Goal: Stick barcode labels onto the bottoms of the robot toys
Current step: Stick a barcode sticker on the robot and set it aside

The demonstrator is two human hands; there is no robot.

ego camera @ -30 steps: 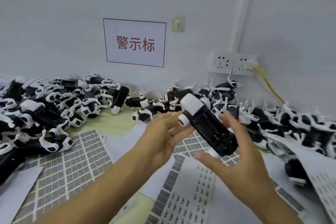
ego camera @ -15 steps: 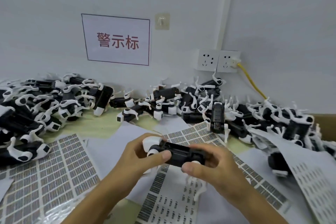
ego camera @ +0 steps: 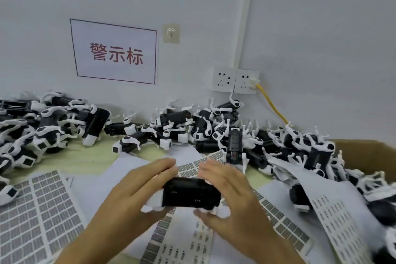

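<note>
- While both hands meet in front of the person, the robot toy sits between them, its black underside turned up toward the camera and its white parts poking out below.
- The left hand grips the toy's left end, fingers curved over the far edge and thumb under the near one.
- The right hand grips the right end the same way, fingers arched over the top, thumb low at the near corner; motion blur hides whether a label is pinched there.
- Directly beneath the hands lie label sheets with rows of small barcodes, some rows already peeled bare.
- To the left of the left hand a fuller barcode sheet lies flat on the table.
- Beyond the hands, against the wall, a pile of toys in black and white lies tangled; another heap lies off to the left.
- To the right of the right hand a long backing strip drapes over more toys, beside a cardboard box.
- Above the pile hang a sign with red characters and a socket with a yellow cable.
</note>
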